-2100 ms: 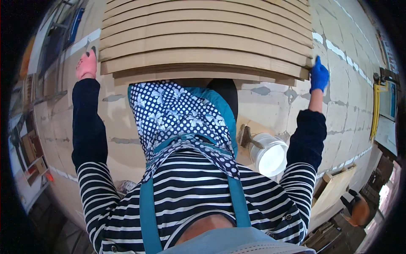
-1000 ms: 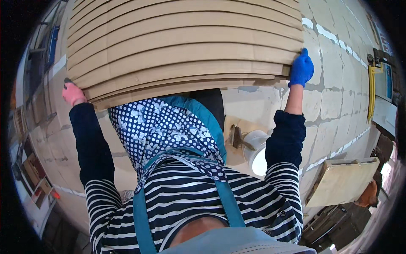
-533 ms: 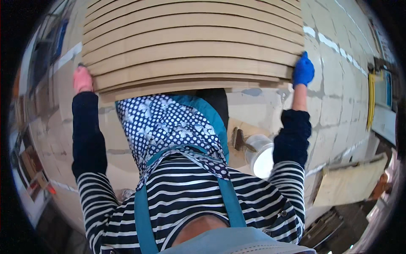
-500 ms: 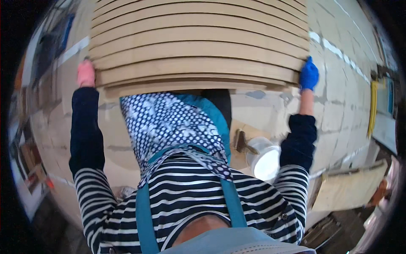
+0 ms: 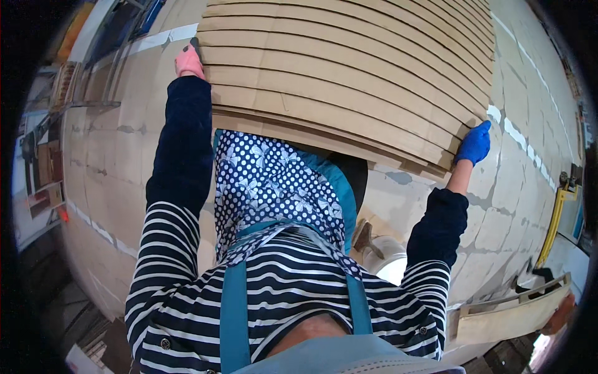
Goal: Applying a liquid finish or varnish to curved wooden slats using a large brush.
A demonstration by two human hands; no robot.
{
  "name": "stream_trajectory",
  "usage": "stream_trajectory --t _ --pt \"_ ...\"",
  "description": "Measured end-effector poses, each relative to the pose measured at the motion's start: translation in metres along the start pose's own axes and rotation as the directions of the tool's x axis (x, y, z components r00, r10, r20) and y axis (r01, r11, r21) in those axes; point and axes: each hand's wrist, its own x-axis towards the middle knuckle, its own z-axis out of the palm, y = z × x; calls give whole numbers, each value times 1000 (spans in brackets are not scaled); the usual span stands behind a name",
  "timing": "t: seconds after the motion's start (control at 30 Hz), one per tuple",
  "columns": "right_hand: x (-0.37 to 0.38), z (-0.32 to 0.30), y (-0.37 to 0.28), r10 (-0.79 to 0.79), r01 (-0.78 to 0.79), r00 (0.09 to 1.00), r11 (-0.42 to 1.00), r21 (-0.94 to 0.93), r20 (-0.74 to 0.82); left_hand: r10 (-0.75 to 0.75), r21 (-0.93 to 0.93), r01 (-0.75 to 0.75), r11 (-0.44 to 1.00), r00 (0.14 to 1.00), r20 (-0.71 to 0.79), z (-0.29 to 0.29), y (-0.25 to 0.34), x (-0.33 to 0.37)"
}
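A wide set of brown cardboard sheets [image 5: 336,81] lies in front of me, overlapping like steps with their near edges showing as parallel lines. My left hand [image 5: 189,60], in a pink glove with dark fingertips, is closed at the left edge of the sheets. At their right edge, near the front corner, my right hand [image 5: 474,143] in a blue glove is closed on the side. The fingers under the sheets are hidden. The near edge of the cardboard sits against my dotted apron [image 5: 274,174].
A white bucket [image 5: 387,254] with a wide brush [image 5: 369,240] across its rim stands on the tiled floor right of my legs. Farther right are a pale wooden box-like piece [image 5: 514,311] and a yellow rail [image 5: 551,227]. A metal frame [image 5: 93,103] stands at left.
The view has turned, so the sheets now slant down to the right. My left hand sits farther forward along its edge; my right hand stays near the front right corner.
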Motion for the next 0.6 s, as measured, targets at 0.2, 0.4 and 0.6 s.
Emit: stream_trajectory --t 0.2,0.4,0.6 --pt "14 -7 10 168 -169 986 985 41 22 25 160 8 987 979 -203 20 26 -44" --pt "13 0 24 128 -129 992 990 -59 -6 -41 -31 36 999 983 -181 15 16 -36" --pt "28 2 30 32 -33 999 987 -158 -7 107 173 -72 982 974 -198 20 18 -38"
